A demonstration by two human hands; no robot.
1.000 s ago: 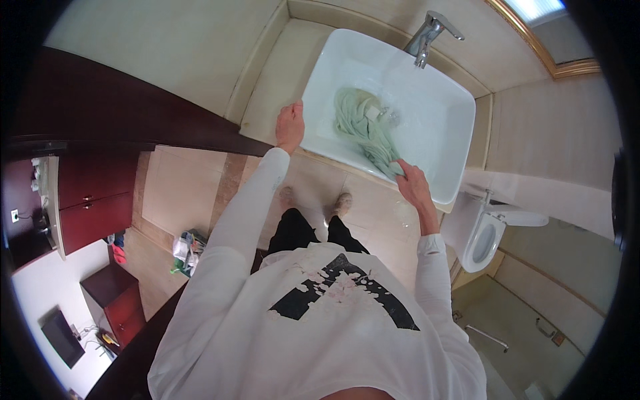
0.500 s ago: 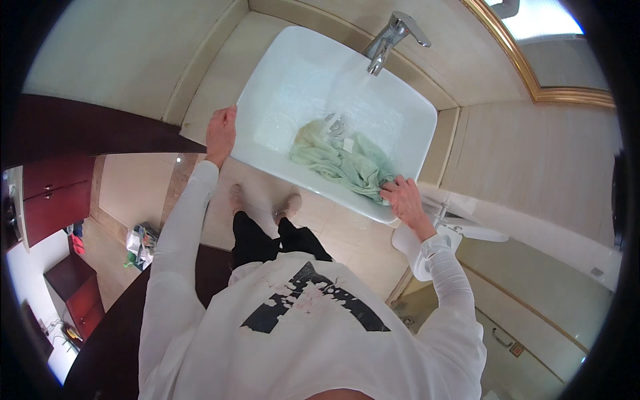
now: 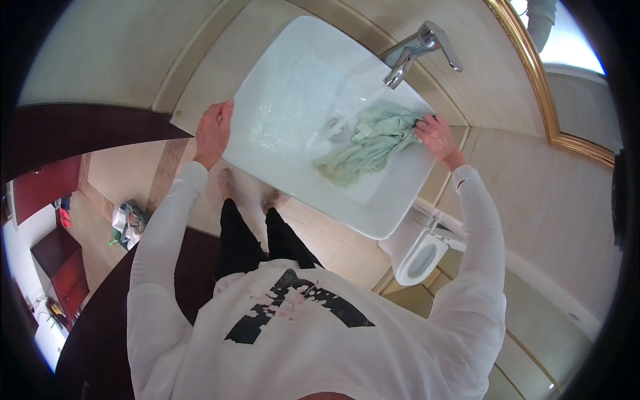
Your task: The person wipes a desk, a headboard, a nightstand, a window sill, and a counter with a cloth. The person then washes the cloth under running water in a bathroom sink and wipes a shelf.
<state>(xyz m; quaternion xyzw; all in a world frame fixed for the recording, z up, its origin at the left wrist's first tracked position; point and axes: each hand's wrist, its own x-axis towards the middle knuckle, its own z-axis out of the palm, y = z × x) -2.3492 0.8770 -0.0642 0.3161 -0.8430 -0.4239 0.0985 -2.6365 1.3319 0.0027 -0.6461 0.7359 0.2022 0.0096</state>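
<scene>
Fingers (image 3: 427, 124) of right hand (image 3: 437, 135) curled, gripping pale green cloth (image 3: 370, 140) inside white basin (image 3: 280, 87) below tap (image 3: 417, 50). Left hand (image 3: 214, 130) clamped over near basin rim, arm extended straight.

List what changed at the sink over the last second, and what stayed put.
The right hand dragged the green cloth across the basin to the side under the tap, keeping hold of it. The left hand stayed gripping the rim of the sink.
</scene>
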